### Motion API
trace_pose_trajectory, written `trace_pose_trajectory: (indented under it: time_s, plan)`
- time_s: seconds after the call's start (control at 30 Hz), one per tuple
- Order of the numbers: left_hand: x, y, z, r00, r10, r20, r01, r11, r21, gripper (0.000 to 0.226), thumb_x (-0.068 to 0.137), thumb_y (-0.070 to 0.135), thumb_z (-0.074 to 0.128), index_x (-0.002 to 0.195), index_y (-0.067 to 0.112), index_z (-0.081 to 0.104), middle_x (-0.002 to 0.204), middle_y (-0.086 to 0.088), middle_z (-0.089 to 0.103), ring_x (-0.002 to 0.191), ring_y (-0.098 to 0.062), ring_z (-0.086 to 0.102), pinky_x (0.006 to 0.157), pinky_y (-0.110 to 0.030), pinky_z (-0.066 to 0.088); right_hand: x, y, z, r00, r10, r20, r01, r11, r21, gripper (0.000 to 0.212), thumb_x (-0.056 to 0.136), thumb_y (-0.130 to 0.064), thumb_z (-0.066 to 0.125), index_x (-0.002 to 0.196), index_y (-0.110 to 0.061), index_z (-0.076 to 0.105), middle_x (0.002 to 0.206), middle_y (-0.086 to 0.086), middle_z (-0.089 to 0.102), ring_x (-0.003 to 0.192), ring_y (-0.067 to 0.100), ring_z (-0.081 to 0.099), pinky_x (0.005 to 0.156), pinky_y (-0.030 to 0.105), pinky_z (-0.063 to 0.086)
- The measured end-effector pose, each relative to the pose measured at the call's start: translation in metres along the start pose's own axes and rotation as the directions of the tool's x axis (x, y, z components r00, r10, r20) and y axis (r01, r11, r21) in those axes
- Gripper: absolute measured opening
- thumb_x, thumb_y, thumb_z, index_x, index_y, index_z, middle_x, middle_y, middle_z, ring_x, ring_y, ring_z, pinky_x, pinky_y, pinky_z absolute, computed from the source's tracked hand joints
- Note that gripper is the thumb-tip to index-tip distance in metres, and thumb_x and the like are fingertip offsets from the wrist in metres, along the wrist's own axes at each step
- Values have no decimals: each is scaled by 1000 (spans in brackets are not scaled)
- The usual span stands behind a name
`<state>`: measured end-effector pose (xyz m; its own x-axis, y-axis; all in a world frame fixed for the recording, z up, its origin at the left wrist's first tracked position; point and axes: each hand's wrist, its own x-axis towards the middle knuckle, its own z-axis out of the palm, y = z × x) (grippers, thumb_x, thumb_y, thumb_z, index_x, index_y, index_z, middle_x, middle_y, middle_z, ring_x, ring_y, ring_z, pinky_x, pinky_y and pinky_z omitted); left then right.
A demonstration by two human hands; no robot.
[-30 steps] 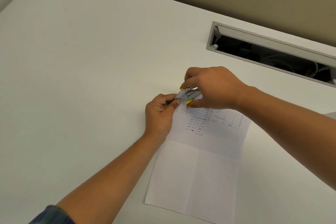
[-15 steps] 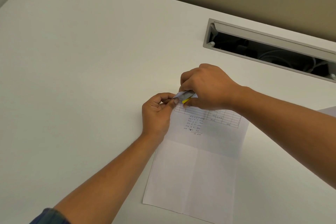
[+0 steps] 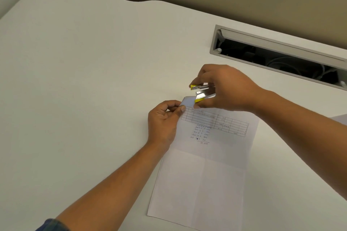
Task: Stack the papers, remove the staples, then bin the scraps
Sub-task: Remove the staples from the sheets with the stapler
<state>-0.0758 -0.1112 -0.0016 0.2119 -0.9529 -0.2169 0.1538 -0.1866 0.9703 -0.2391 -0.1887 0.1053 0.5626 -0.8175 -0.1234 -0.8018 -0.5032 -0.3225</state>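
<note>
My left hand (image 3: 165,120) pinches the corner of the paper (image 3: 204,165); my right hand (image 3: 225,88) grips the staple remover (image 3: 202,93) just above it.

creased white paper (image 3: 206,178) lies flat, its far corner curled up beside a yellow-tipped metal staple remover (image 3: 203,93).

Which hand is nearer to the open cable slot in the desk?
Right. The right hand, holding the staple remover, is below-left of the cable slot; the left hand, pinching the paper, lies farther down-left.
</note>
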Motion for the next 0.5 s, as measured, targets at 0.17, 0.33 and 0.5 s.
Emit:
trace_pose_trajectory:
  time_s: [0.17, 0.33, 0.5]
  plan:
    - [-1, 2, 0, 1000, -21, 14, 21, 1000, -17, 21, 83, -1, 73, 84, 20, 71, 68, 16, 73, 66, 1, 66, 66, -15, 54, -6, 19, -19, 981, 132, -141, -108, 980, 169, 45, 65, -41, 84, 105, -27, 71, 91, -14, 60, 80, 7, 60, 71, 32, 55]
    - [-1, 1, 0, 1000, -13, 11, 13, 999, -32, 22, 83, -3, 73, 83, 20, 70, 66, 16, 71, 64, 2, 63, 67, -12, 50, -15, 51, -15, 942, 273, -194, -212, 934, 287, 39, 66, -29, 85, 99, -22, 65, 91, -12, 68, 80, 3, 65, 67, 26, 56]
    - [-1, -1, 0, 1000, 0, 13, 0, 1000, -27, 21, 83, -3, 73, 82, 18, 70, 64, 16, 70, 63, 2, 62, 68, -11, 50, -23, 86, 12, 890, 430, -150, -270, 764, 587, 37, 68, -2, 83, 99, -10, 63, 96, 7, 72, 78, 11, 69, 74, 25, 60]
